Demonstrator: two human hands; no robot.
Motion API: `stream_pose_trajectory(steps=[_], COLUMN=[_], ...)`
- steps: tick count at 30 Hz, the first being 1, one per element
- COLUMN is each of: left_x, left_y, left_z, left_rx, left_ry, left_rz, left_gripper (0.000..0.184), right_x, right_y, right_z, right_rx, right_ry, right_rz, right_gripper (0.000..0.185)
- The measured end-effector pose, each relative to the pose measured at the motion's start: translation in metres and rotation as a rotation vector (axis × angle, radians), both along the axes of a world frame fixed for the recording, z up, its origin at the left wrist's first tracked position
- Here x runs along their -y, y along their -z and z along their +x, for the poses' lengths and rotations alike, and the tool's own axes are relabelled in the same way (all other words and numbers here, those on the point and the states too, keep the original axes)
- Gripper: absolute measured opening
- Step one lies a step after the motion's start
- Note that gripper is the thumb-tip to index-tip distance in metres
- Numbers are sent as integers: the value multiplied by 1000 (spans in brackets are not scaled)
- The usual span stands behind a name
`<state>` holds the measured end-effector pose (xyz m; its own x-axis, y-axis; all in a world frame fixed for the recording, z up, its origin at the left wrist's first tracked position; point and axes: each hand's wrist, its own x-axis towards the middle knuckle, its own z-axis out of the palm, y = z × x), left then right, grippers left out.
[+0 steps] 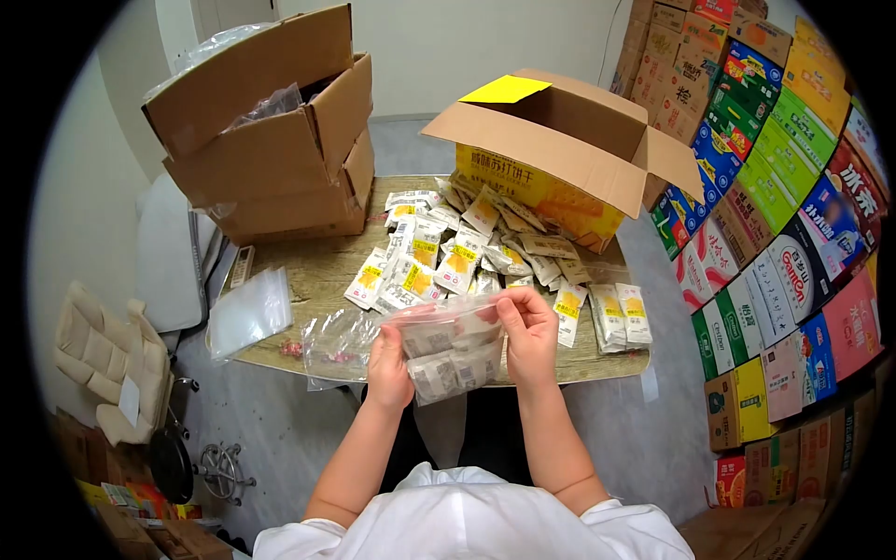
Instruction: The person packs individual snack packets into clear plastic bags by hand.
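Between my two hands is a clear zip bag (455,348) with small white packets inside, held at the table's near edge. My left hand (389,371) is closed on the bag's left side. At its top right corner, the fingers of my right hand (529,334) pinch the bag's edge. Just beyond the bag lies a heap of white and yellow snack packets (422,245). Two more packets (620,317) lie side by side to the right. Left of my left hand is another clear plastic bag (338,347), flat on the table.
A stack of clear bags (250,313) lies at the table's left. Behind it stand stacked brown cartons (266,168). An open yellow cracker carton (551,191) stands at the back right. Colourful boxes (775,233) line the right wall; a beige chair (107,350) is on the left.
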<state>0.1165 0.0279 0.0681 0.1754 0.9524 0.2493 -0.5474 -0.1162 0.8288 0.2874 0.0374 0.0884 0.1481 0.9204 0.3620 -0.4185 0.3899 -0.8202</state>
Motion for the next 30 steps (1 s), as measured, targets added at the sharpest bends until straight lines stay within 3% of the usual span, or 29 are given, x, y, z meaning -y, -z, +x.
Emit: stream_pose_trajectory(steps=[6, 12, 17, 21, 24, 26, 30], left_x=[-7, -24, -30, -25, -27, -29, -25], left_y=[10, 0, 1, -3, 1, 4, -2], left_z=[-4, -19, -21, -24, -24, -20, -13], left_rx=[122, -43, -159, -305, -265, -69, 86], left_ry=[7, -31, -255, -279, -292, -316, -275], left_rz=[-12, 106, 148, 106, 108, 48, -20], left_gripper=[56, 44, 15, 11, 12, 10, 9], right_x=[-2, -5, -12, -13, -14, -14, -13], right_y=[2, 7, 20, 29, 31, 30, 29], right_z=[5, 0, -9, -5, -3, -2, -5], right_rx=[13, 84, -31, -61, -52, -38, -56], right_ry=[10, 96, 141, 139, 156, 180, 191], right_rz=[8, 64, 23, 6, 16, 46, 69], right_gripper=[14, 16, 14, 13, 12, 12, 13])
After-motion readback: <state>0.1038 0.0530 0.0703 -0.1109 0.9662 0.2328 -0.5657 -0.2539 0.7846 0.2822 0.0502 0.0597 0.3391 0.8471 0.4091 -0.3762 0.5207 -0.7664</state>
